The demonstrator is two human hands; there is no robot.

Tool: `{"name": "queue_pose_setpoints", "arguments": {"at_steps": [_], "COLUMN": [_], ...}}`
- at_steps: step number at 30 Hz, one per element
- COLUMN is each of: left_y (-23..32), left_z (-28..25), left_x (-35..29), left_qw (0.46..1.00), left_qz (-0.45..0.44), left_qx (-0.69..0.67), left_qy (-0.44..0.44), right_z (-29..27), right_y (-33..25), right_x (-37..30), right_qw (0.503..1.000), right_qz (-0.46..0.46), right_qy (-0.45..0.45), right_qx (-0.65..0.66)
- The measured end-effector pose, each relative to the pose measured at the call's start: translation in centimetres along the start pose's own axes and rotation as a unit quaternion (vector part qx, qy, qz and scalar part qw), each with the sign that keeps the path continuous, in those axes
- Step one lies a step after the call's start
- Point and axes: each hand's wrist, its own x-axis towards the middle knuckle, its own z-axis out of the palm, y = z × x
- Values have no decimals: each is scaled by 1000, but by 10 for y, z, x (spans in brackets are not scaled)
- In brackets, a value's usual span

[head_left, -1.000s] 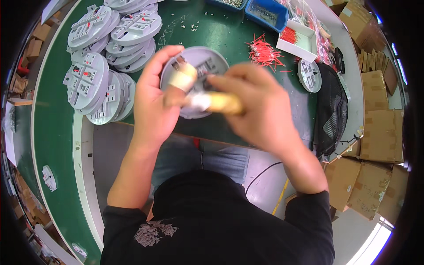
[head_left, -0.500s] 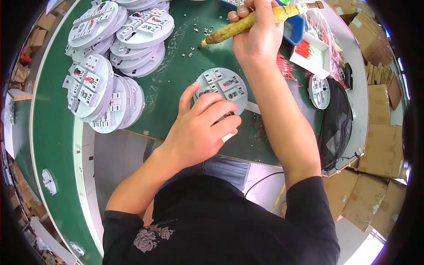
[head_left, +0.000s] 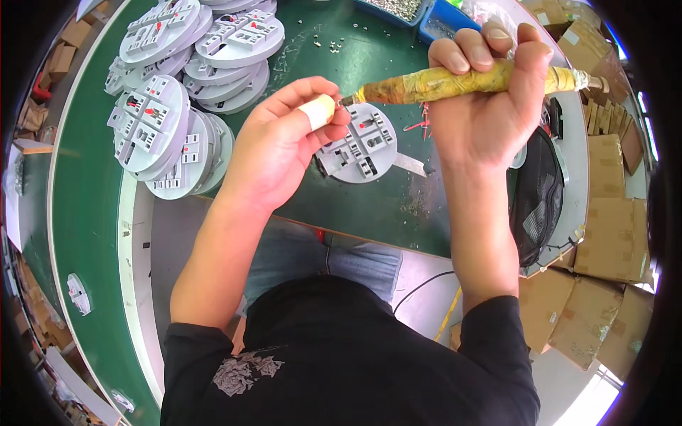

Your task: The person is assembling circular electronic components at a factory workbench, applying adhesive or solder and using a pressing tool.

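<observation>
Tool [head_left: 440, 85] in yellow and brown wrapping spans the gap between a worker's bare hands, held above the green desk [head_left: 312, 202]. The right hand [head_left: 483, 117] has its grip closed around the wrapped shaft, fingers curled over it; the left hand [head_left: 273, 145] brings its fingertips together at the narrow end, one digit bound in a pale covering [head_left: 317, 111]. Whether those fingertips pinch a small part or only the tip is too small to tell.

The tool looks stiff and fairly light, its wrapping likely offering good friction; the thick middle seems the surest place to take hold, with the slim tip left free.

Just below, on the desk, lies a round grey plate [head_left: 359, 153], its compartmented side up and partly hidden by the left hand. It appears to be rigid, light plastic, perhaps slick, best taken by the rim, clear of its raised fittings. Similar plates stand in stacks [head_left: 153, 121] to the left; small metal pieces [head_left: 332, 47] and a blue tray [head_left: 442, 23] lie on the far side.
</observation>
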Motion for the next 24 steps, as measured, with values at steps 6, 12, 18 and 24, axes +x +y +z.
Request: {"name": "queue_pose_setpoints", "arguments": {"at_steps": [6,12,18,24], "left_y": [-15,-22,-36,-35], "left_z": [13,27,16,11], "left_x": [-9,-10,-7,-5], "left_qw": [999,766,652,680], "left_qz": [-3,329,305,282], "left_qx": [1,551,687,672], "left_qy": [-34,-29,-98,-89], "right_z": [5,37,27,20], "right_y": [-16,-19,-8,16], "right_x": [-21,-38,-37,-45], "right_qw": [999,980,959,993], "right_qz": [-33,-28,-13,-34], "right_qy": [-4,74,139,-22], "right_qx": [-18,-182,-247,-109]}}
